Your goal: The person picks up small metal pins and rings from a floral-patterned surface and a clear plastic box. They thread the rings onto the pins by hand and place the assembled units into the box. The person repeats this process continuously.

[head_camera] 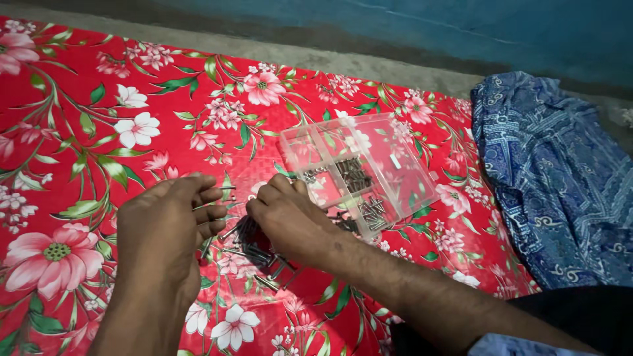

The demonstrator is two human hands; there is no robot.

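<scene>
My left hand point(168, 227) rests on the red floral cloth point(99, 132) with its fingers curled, and thin metal screws stick out between the fingertips. My right hand point(290, 221) lies just to its right, fingers bent down onto a loose pile of dark metal screws point(254, 254) on the cloth; what it pinches is hidden. A clear plastic compartment box point(402, 175) sits just beyond my right hand, with screws sorted in some of its compartments.
A folded blue patterned cloth point(554, 178) lies at the right edge of the red cloth. A grey floor strip and a blue wall point(461, 26) run along the far side.
</scene>
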